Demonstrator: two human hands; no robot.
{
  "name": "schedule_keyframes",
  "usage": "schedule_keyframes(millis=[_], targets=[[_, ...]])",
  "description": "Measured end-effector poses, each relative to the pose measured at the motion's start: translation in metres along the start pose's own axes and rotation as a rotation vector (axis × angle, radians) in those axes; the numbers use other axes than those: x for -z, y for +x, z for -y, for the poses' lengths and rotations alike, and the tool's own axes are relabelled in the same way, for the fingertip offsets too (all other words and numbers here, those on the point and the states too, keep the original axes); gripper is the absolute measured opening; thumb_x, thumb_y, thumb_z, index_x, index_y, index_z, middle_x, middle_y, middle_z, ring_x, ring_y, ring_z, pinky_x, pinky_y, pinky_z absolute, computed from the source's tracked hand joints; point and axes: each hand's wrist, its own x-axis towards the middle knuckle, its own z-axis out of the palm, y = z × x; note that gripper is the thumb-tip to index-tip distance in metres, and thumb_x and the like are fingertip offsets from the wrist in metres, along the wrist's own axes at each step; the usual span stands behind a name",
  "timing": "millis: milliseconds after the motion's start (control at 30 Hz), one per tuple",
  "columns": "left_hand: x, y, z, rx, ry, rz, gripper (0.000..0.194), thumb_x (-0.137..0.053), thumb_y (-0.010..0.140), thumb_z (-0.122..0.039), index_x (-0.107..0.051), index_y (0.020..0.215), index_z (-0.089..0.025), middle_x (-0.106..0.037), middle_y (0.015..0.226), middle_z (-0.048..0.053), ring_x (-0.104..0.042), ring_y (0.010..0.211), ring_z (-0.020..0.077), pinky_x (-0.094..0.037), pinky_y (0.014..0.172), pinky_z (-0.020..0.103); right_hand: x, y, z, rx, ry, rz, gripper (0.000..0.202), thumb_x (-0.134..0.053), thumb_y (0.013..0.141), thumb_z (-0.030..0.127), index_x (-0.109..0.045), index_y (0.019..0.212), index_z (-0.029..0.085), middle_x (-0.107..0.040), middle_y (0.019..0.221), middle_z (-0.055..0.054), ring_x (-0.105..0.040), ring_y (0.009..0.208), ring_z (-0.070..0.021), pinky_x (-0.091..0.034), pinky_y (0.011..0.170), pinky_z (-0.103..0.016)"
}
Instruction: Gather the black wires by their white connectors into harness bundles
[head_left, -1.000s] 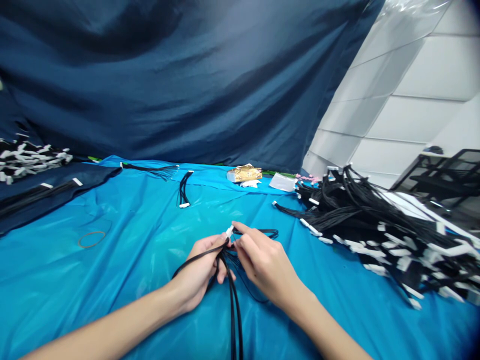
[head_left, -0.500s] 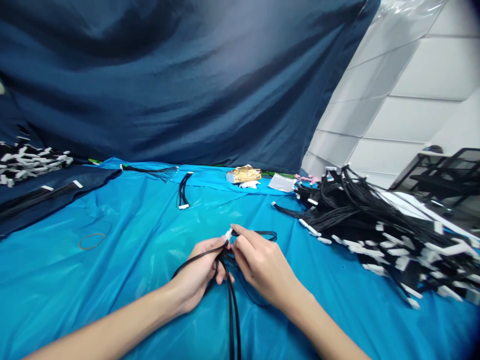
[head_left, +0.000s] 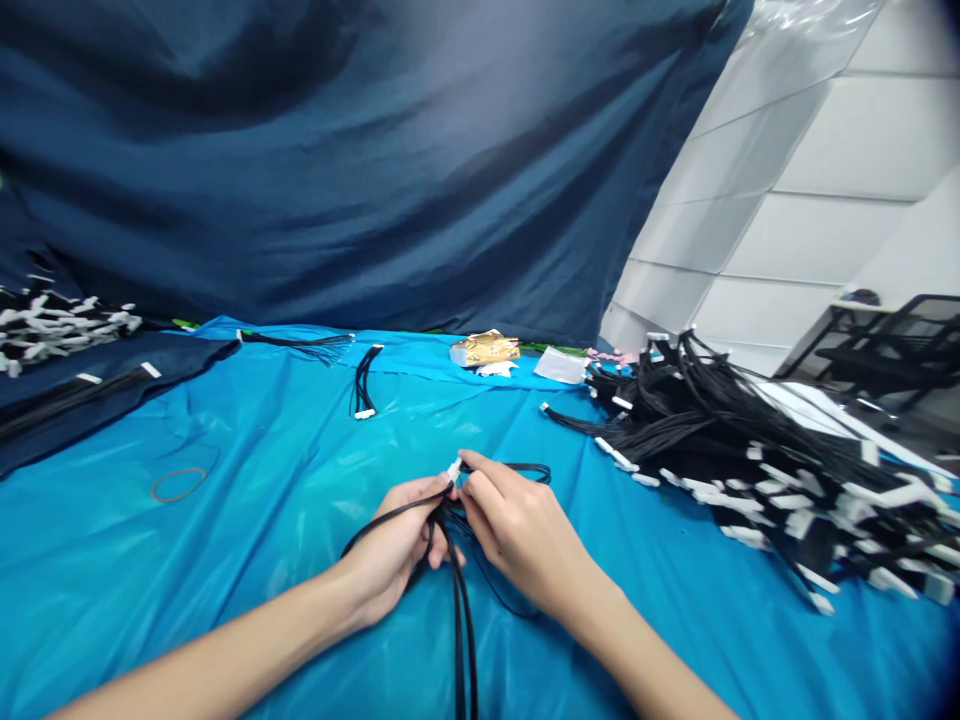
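Note:
Low in the middle of the view, my left hand (head_left: 401,540) is closed around a black wire harness (head_left: 460,620). The harness has a white connector (head_left: 454,470) that shows between the fingertips of both hands. Some of its wires loop over the left wrist, and others hang down toward the front edge of the view. My right hand (head_left: 517,520) pinches at the connector's wire side from the right; its fingertips partly hide what they grip. One wire loop sticks out behind the right hand.
A large heap of black harnesses with white connectors (head_left: 750,470) lies at right. Another pile (head_left: 60,325) is at far left, on dark cloth. A short harness (head_left: 364,382), a gold packet (head_left: 487,349) and a rubber band (head_left: 178,484) lie on the blue sheet (head_left: 285,480).
The whole view has shifted very slightly. Both hands keep nearly the same pose on the harness and its connector.

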Motion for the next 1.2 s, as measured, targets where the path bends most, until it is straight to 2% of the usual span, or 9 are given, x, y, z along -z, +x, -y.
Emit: schedule_keyframes(millis=[167,667,1200], targets=[[0.0017,0.001,0.0011,-0.013,0.017,0.018,0.022,-0.053,0.076,-0.036,-0.057,0.077,-0.014,-0.045,0.044,-0.006,-0.037,0.033,0.0052,-0.05,0.051,0.029,-0.0001,0.0,-0.0002,0.006,0.009,-0.008,0.012,-0.038,0.085,0.012,-0.049,0.085,0.015,-0.057,0.114,-0.013,-0.06,0.093,-0.0233,-0.053,0.066,-0.032],[0.0025,-0.0007,0.0003,-0.024,-0.023,0.012,0.018,-0.056,0.075,-0.032,-0.055,0.076,-0.014,-0.053,0.062,-0.004,-0.039,0.032,0.0033,-0.05,0.049,0.03,-0.0028,-0.0009,-0.0014,0.011,0.049,-0.029,0.016,-0.035,0.086,0.011,-0.05,0.082,0.015,-0.058,0.113,-0.015,-0.06,0.096,-0.0235,-0.053,0.067,-0.032],[0.0021,-0.0006,0.0009,-0.033,-0.01,0.005,0.021,-0.056,0.075,-0.034,-0.057,0.077,-0.014,-0.05,0.059,-0.004,-0.037,0.032,0.0035,-0.05,0.048,0.029,-0.0043,-0.0007,-0.0023,0.017,0.061,-0.044,0.014,-0.036,0.085,0.01,-0.049,0.081,0.015,-0.057,0.113,-0.016,-0.06,0.095,-0.0244,-0.053,0.067,-0.033]])
